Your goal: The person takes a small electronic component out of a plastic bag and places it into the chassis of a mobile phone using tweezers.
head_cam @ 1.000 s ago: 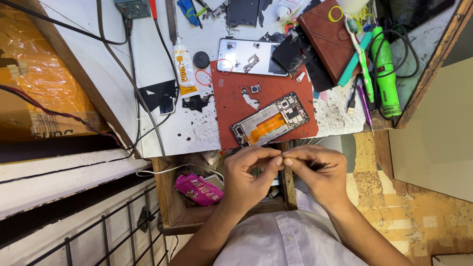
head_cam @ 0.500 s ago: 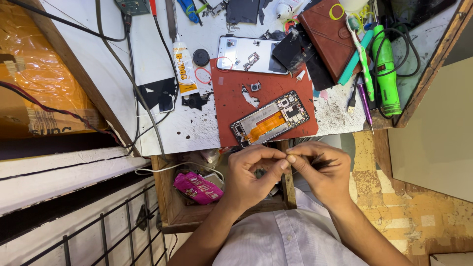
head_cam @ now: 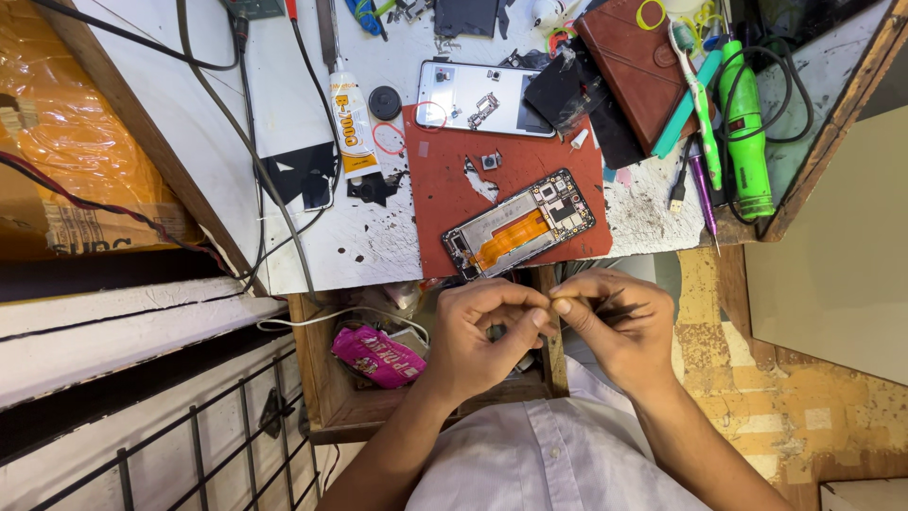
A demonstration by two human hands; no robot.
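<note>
My left hand [head_cam: 482,326] and my right hand [head_cam: 619,322] meet over an open wooden drawer [head_cam: 322,378], fingertips pinched together on a tiny part too small to identify. My right hand also grips a thin dark tool [head_cam: 619,308], likely tweezers. Just beyond my hands, an opened phone [head_cam: 518,224] with an orange strip inside lies tilted on a red mat [head_cam: 445,189] at the bench's near edge. A removed phone back panel [head_cam: 482,97] lies past the mat.
A glue tube [head_cam: 352,128], black cables [head_cam: 255,142], a brown wallet [head_cam: 638,61] and a green tool [head_cam: 742,123] crowd the white bench. A pink packet [head_cam: 376,355] lies in the drawer. An orange bag [head_cam: 66,142] sits at left, a wire grille [head_cam: 189,445] below.
My hands stay pinched together over the drawer, with only small finger shifts. The phone and bench items have not moved.
</note>
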